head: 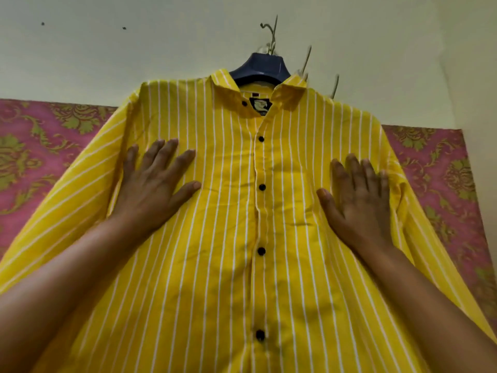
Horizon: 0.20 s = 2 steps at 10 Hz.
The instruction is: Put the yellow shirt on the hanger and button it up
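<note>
The yellow shirt (228, 238) with white stripes hangs against the wall on a dark blue hanger (260, 67), whose metal hook sits on a wall hook. Several black buttons (262, 187) run down the front and appear fastened; the collar button (244, 103) sits open beside the neck label. My left hand (154, 184) lies flat on the shirt's left chest, fingers spread and straight. My right hand (359, 200) presses flat on the right chest in the same way.
A pale wall (134, 49) is behind the shirt, with more metal hooks (334, 84) to the right of the hanger. A pink and gold patterned covering (40, 146) spans the lower wall on both sides.
</note>
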Tool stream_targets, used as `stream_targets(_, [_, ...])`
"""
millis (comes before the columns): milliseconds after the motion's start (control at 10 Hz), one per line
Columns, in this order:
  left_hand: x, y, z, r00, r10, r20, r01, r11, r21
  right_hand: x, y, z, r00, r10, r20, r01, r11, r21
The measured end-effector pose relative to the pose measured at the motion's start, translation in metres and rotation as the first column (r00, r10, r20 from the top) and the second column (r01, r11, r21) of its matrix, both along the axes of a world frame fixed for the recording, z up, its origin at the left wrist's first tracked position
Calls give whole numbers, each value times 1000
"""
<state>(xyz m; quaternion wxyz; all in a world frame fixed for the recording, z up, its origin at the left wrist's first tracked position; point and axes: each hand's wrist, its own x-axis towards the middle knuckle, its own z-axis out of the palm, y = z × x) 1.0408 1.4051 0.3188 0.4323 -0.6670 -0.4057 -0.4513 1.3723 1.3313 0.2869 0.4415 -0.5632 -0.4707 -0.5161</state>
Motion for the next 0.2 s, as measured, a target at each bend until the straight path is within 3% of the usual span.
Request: stream_targets(200, [-9,-54,-63,992,-103,71,109,990,-86,-25,-54,-61,993,112,-39,-115,989,-88])
